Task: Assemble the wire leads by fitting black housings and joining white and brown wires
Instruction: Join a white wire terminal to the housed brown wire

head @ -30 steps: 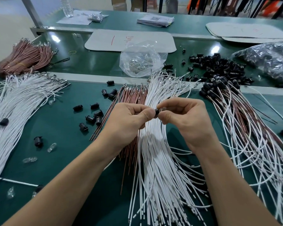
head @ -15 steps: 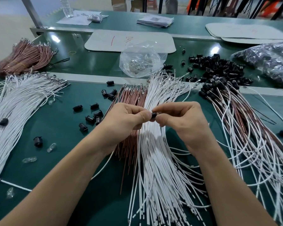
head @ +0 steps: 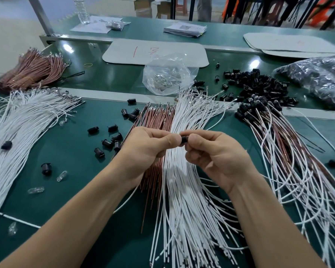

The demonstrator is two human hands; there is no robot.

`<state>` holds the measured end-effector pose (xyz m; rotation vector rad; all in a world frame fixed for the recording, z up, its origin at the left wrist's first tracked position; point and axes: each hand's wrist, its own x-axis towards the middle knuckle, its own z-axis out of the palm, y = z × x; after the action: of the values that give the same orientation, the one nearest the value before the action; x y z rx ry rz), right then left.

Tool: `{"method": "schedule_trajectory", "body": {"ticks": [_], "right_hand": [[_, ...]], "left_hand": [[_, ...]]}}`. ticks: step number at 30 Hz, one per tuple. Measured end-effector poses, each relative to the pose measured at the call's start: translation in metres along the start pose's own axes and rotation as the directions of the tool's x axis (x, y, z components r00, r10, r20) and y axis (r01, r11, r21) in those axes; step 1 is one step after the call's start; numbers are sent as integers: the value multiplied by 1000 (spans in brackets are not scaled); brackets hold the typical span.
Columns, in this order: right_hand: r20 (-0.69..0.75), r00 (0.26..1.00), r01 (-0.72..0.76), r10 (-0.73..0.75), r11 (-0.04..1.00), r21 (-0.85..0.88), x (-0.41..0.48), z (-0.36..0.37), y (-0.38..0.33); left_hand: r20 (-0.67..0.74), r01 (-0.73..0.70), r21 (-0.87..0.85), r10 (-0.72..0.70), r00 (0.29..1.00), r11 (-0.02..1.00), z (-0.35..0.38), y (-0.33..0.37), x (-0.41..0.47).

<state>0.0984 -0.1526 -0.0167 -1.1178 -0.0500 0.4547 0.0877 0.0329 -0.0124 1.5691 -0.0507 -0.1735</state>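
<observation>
Head view: our left hand (head: 147, 149) and right hand (head: 214, 158) both pinch one black housing (head: 184, 141). They hide most of it, so we cannot tell what is inside.

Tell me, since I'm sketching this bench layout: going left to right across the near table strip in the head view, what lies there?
White wire pile → loose black housings → brown wires → middle white wires → finished leads.
</observation>
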Motion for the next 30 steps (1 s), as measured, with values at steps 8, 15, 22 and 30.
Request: {"method": "schedule_trajectory", "body": {"ticks": [8,15,22,30], "right_hand": [[-246,949,157,-195,973,-168,3,8,4],[-53,999,12,-8,997,74,2,5,1],[-61,998,-9,7,1000,-21,0,4,5],[-148,982,112,-121,991,-70,4,19,4]], "left_hand": [[46,-102,248,93,995,963,-1,-1,10],[52,29,53,-32,998,998,-3,0,7],[38,67,16,-68,997,998,-5,-2,4],[-177,-89,-28,83,981,996,18,-1,12]]}}
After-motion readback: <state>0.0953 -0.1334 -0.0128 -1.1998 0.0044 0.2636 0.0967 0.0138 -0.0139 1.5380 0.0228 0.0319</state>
